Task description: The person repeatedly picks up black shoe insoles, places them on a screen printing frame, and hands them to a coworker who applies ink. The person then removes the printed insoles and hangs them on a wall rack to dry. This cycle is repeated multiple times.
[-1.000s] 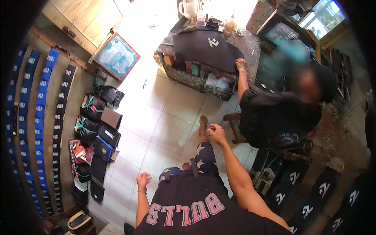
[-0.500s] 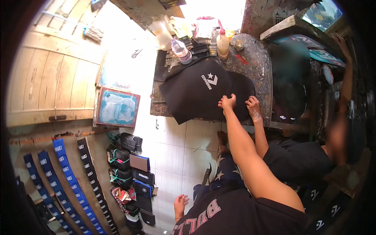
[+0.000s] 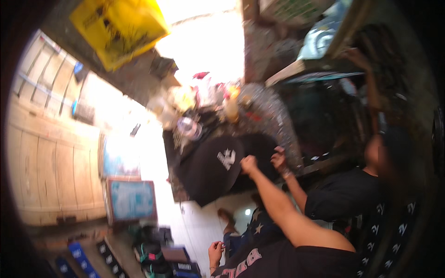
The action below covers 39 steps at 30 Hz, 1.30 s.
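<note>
Fingers of the right hand (image 3: 249,164) are curled into a loose fist, set on the near edge of a black garment (image 3: 218,169) with a white mark on it; whether they pinch the cloth or only press it I cannot tell, the view being blurred. That garment lies spread over the tabletop (image 3: 273,116), drooping over the near side toward the pale tiled floor (image 3: 194,222). At about three o'clock from the right hand, just beside it, another person's hand (image 3: 279,160) also rests on the dark cloth (that person, in a black shirt, sits at the right). The left hand (image 3: 215,254) hangs low at six o'clock, well apart from the tabletop, its fingers half bent and holding nothing that I can make out. At twelve o'clock from the garment stands a huddle of bottles and jars (image 3: 204,106), too smeared to sort. A framed blue picture (image 3: 131,200) leans at nine o'clock by the wooden wall (image 3: 51,167), and a yellow bag (image 3: 118,28) hangs at eleven o'clock.
</note>
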Motion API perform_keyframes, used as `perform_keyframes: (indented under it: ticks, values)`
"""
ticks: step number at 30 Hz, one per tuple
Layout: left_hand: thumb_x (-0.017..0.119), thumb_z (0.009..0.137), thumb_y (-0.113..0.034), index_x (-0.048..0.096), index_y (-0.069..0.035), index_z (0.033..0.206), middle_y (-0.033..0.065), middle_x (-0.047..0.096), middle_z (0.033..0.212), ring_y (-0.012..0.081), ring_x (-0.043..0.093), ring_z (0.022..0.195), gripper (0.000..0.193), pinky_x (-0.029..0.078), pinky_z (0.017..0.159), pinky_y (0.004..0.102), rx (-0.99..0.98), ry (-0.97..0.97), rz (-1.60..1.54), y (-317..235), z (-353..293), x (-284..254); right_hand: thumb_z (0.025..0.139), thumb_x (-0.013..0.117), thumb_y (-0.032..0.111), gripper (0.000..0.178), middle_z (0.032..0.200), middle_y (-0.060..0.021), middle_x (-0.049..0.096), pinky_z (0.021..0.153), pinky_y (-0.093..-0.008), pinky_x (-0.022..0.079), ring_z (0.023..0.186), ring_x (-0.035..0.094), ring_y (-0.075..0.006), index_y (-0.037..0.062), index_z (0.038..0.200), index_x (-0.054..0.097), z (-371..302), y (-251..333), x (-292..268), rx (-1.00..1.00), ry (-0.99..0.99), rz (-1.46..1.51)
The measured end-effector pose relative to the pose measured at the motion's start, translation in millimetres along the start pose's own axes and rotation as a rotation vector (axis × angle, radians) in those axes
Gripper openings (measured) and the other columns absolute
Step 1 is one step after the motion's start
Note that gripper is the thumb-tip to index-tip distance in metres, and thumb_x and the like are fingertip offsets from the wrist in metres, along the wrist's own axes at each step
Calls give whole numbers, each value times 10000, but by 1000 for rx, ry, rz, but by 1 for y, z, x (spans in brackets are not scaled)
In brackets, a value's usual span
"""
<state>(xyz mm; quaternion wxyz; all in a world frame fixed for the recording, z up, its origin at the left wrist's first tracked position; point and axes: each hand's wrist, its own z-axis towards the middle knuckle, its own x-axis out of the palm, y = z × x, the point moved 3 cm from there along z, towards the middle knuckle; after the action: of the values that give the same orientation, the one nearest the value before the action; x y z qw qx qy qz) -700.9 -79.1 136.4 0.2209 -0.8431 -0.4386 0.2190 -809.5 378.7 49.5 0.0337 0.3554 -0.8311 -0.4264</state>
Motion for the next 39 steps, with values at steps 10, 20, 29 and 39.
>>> perform_keyframes:
  ticks: [10, 20, 29, 39]
  values:
    - [461, 1007, -266, 547, 13, 1222, 116, 623, 1157, 254, 596, 1071, 363, 489, 913, 393, 309, 883, 20, -201, 105, 52, 865, 623, 150, 214, 655, -5, 503, 598, -293, 421, 660, 452, -76, 26, 710, 542, -254, 137, 62, -473, -45, 417]
    - [441, 1009, -306, 550, 2, 1220, 96, 610, 1183, 250, 563, 1115, 390, 441, 961, 405, 253, 1135, -40, -246, 71, 66, 889, 661, 182, 269, 999, -64, 679, 852, -287, 491, 916, 638, -154, 15, 1097, 629, -414, -21, 9, -255, -93, 658]
    - [422, 1011, -342, 553, -8, 1219, 79, 599, 1207, 247, 533, 1154, 415, 397, 1005, 415, 388, 1465, 90, -265, -67, 152, 936, 618, 222, 195, 892, -8, 657, 724, -257, 493, 827, 608, -103, 34, 971, 655, -491, -202, -113, -241, -832, 245]
    - [402, 1013, -382, 556, -19, 1217, 59, 587, 1233, 243, 500, 1198, 444, 349, 1053, 427, 102, 1935, 279, -100, -297, 244, 886, 674, 256, 220, 845, 14, 619, 720, -260, 434, 812, 557, -89, 43, 944, 679, -729, -293, -218, -472, -1057, 556]
